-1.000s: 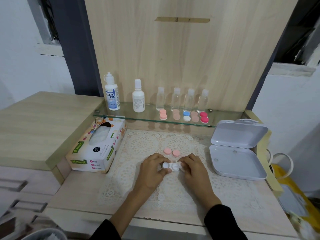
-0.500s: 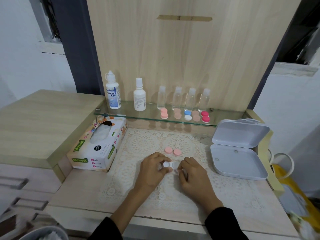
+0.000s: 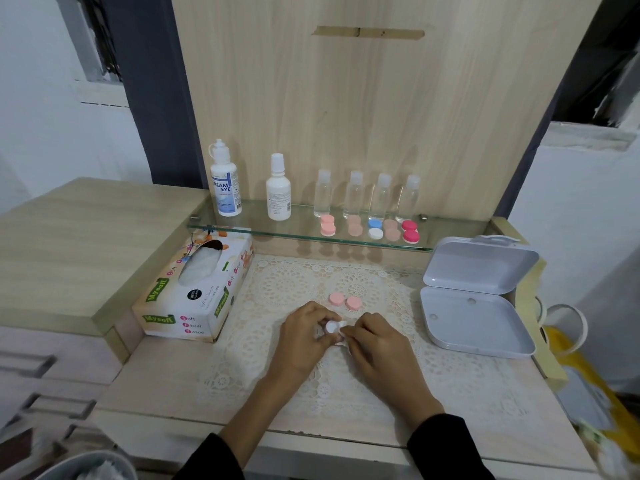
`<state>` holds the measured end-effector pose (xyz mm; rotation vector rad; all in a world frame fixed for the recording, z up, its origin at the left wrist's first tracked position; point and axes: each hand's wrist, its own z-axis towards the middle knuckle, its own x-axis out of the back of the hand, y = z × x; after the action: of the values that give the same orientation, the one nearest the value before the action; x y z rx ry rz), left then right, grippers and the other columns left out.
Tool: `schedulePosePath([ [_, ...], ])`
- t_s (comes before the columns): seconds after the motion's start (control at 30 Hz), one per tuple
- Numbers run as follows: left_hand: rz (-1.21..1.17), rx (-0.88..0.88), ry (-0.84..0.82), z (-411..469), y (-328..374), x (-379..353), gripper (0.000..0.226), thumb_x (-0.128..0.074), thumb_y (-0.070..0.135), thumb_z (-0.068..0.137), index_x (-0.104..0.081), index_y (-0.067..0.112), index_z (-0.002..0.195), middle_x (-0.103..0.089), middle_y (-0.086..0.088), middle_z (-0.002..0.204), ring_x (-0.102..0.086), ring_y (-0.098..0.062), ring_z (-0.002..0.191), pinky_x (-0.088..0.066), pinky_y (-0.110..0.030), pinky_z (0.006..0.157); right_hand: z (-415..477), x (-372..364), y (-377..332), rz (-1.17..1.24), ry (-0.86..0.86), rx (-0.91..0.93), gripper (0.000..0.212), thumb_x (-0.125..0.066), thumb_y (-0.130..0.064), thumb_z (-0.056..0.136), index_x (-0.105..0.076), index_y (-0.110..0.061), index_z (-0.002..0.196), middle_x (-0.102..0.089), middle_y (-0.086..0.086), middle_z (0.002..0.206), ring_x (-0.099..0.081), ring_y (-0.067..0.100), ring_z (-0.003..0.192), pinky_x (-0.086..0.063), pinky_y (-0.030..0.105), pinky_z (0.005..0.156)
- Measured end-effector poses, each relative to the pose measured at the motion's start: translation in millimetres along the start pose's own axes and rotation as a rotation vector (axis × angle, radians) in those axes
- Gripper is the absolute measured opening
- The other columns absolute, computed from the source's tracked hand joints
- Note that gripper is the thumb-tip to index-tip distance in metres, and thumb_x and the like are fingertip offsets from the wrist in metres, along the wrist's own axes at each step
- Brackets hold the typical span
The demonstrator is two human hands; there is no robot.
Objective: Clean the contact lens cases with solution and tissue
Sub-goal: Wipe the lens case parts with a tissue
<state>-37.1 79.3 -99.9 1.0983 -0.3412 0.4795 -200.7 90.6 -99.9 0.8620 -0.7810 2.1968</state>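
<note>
My left hand grips a white contact lens case over the lace mat. Its round well shows between my fingers. My right hand pinches a small white piece, seemingly tissue, against the case's right side, which it hides. Two pink caps lie on the mat just beyond my hands. A tissue box lies at the left. Two white solution bottles stand on the glass shelf.
Several small clear bottles and several coloured lens cases line the shelf. An open white box lies at the right. A raised wooden counter is at the left, and a bin sits at the bottom left.
My right hand has drawn in toward the left and now covers the case's right well. The case has shifted slightly nearer to me.
</note>
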Motion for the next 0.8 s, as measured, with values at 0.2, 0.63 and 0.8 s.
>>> schedulePosePath([
  [0.2, 0.010, -0.032, -0.028, 0.5, -3.5, 0.1, 0.025, -0.081, 0.013, 0.070, -0.073, 0.016, 0.093, -0.064, 0.008, 0.089, -0.060, -0.006, 0.081, -0.049, -0.022, 0.072, 0.3, 2.2, -2.4, 0.025, -0.022, -0.059, 0.024, -0.052, -0.033, 0.090, -0.072, -0.020, 0.090, -0.049, -0.010, 0.074, -0.047, 0.006, 0.064, -0.043, 0.026, 0.048],
  [0.63, 0.043, -0.068, -0.016, 0.1, -11.5, -3.3, 0.027, -0.079, 0.012, 0.071, -0.073, 0.017, 0.098, -0.066, 0.007, 0.092, -0.062, -0.010, 0.085, -0.052, -0.030, 0.075, 0.7, 1.6, -2.7, 0.022, -0.018, -0.078, 0.019, -0.053, -0.031, 0.082, -0.068, -0.023, 0.076, -0.045, -0.011, 0.069, -0.042, 0.005, 0.059, -0.034, 0.023, 0.044],
  [0.8, 0.056, -0.077, -0.007, 0.0, -11.5, -3.9, 0.028, -0.080, 0.013, 0.071, -0.073, 0.017, 0.097, -0.067, 0.005, 0.092, -0.062, -0.011, 0.085, -0.051, -0.030, 0.076, -0.7, -0.8, 0.6, 0.030, -0.033, -0.112, 0.021, -0.052, -0.032, 0.084, -0.069, -0.023, 0.077, -0.047, -0.011, 0.069, -0.045, 0.005, 0.059, -0.035, 0.022, 0.046],
])
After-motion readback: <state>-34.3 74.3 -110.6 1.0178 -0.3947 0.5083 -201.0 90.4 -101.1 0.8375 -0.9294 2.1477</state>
